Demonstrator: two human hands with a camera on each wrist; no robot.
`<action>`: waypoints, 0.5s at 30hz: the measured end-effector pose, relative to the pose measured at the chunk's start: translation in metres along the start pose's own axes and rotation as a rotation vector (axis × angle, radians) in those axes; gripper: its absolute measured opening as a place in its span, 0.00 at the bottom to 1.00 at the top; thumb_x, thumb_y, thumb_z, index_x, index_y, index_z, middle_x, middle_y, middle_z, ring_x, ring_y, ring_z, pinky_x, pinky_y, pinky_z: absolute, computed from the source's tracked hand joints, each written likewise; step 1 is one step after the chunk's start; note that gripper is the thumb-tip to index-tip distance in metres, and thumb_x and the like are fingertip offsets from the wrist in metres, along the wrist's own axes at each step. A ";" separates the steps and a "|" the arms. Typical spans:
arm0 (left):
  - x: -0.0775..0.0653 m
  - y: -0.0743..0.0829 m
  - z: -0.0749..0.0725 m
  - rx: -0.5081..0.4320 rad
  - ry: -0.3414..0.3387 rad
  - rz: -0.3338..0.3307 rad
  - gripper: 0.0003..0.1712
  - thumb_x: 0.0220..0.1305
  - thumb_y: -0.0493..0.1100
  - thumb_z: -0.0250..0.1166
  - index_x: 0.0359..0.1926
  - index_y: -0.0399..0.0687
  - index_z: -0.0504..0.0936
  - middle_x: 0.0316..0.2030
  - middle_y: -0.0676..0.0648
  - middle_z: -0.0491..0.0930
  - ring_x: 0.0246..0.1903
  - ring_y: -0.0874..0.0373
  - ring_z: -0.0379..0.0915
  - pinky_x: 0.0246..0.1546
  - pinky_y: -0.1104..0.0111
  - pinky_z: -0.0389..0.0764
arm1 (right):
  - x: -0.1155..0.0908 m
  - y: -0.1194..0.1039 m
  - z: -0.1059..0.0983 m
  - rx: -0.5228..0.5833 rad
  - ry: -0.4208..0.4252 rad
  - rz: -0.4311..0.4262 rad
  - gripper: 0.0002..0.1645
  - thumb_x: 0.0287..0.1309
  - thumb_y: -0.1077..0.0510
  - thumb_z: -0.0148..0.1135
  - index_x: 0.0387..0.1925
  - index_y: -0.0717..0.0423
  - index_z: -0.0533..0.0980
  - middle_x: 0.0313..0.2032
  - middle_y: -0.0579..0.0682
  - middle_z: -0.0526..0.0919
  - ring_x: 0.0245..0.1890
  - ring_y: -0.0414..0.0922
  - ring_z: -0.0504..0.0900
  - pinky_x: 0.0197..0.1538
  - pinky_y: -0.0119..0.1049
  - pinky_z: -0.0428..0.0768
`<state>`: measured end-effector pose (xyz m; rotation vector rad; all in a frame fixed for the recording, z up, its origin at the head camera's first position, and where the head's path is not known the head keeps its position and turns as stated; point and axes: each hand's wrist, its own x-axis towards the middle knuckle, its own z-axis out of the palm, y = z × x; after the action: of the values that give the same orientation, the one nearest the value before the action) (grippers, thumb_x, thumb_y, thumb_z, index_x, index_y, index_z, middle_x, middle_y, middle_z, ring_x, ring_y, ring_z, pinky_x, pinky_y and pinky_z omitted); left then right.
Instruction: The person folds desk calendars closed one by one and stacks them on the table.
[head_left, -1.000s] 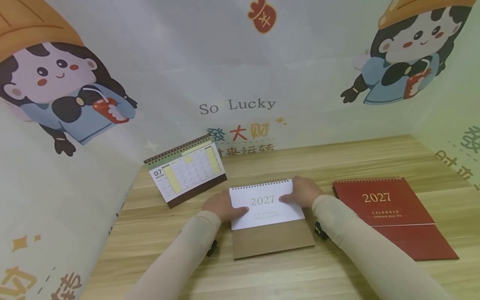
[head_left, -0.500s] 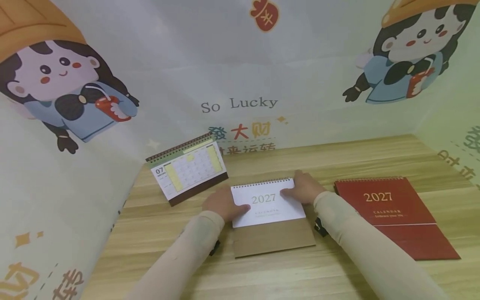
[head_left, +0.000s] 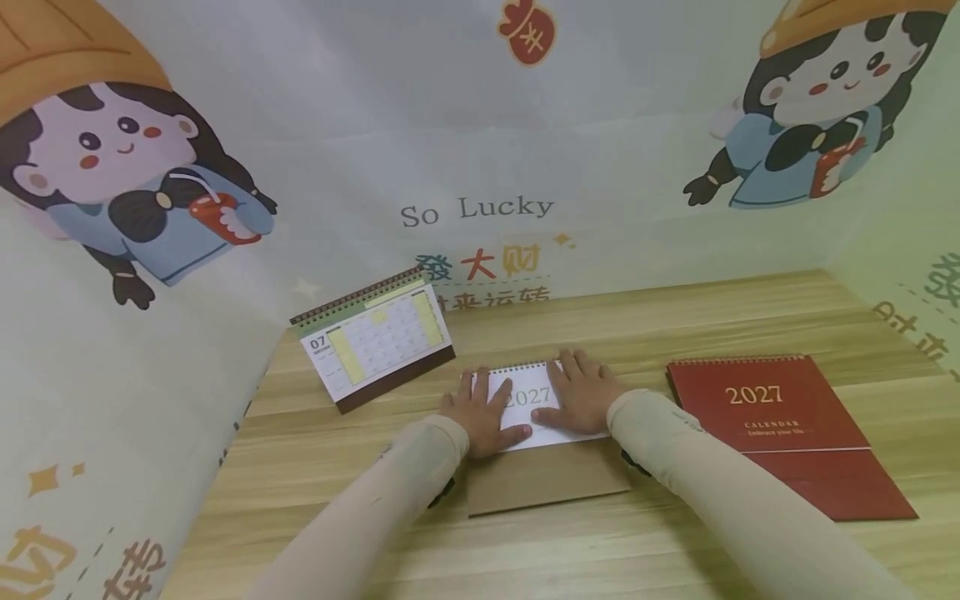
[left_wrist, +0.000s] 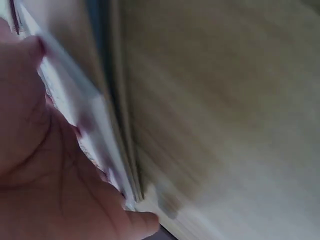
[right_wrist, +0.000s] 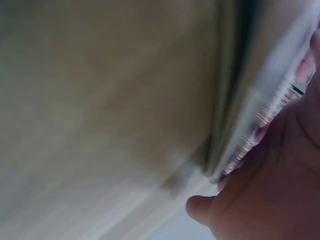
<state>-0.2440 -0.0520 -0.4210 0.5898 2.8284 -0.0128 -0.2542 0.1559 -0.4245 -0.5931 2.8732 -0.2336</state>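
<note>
A white spiral-bound desk calendar (head_left: 528,437) marked 2027, on a brown cardboard stand (head_left: 547,479), lies at the middle of the table in the head view. Both palms are on its white cover with fingers spread. The left hand (head_left: 483,417) rests over the cover's left part, its fingertips near the coil. Over the right part rests the right hand (head_left: 585,396), thumb pointing inward. Part of the printed cover is hidden under them. In the left wrist view the stacked calendar edge (left_wrist: 112,125) shows beside the palm; the right wrist view shows the matching edge (right_wrist: 235,115).
A desk calendar (head_left: 378,342) with a 07 page stands at the back left, angled. At the right, a red 2027 calendar (head_left: 772,425) sits close to the right forearm. A printed backdrop (head_left: 480,167) encloses the wooden table (head_left: 547,558) at the back and sides.
Both hands have left the calendar's side edges and moved inward onto its white cover, fingers now spread flat. The white calendar and the other two stay in place.
</note>
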 end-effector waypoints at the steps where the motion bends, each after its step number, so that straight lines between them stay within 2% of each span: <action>1: 0.000 0.000 0.001 0.001 -0.015 -0.006 0.49 0.67 0.75 0.46 0.79 0.56 0.49 0.77 0.36 0.39 0.75 0.37 0.32 0.66 0.38 0.53 | 0.000 0.000 0.001 0.004 -0.026 0.002 0.58 0.66 0.26 0.45 0.76 0.66 0.45 0.75 0.69 0.40 0.74 0.66 0.38 0.68 0.68 0.49; 8: -0.005 0.000 -0.002 0.039 -0.058 -0.018 0.48 0.69 0.75 0.41 0.80 0.56 0.45 0.77 0.37 0.35 0.75 0.37 0.29 0.67 0.38 0.52 | 0.002 0.000 0.008 0.017 -0.065 0.003 0.59 0.66 0.25 0.43 0.77 0.64 0.40 0.75 0.68 0.32 0.74 0.65 0.30 0.68 0.69 0.46; 15: -0.009 0.002 -0.004 -0.015 -0.080 -0.011 0.48 0.70 0.74 0.40 0.80 0.56 0.43 0.77 0.38 0.32 0.75 0.38 0.26 0.67 0.37 0.50 | 0.001 0.002 0.011 0.004 -0.067 -0.005 0.60 0.66 0.24 0.40 0.77 0.64 0.40 0.75 0.69 0.32 0.74 0.65 0.31 0.68 0.70 0.46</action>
<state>-0.2364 -0.0531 -0.4145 0.5574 2.7523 -0.0174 -0.2533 0.1560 -0.4353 -0.5958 2.8066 -0.2164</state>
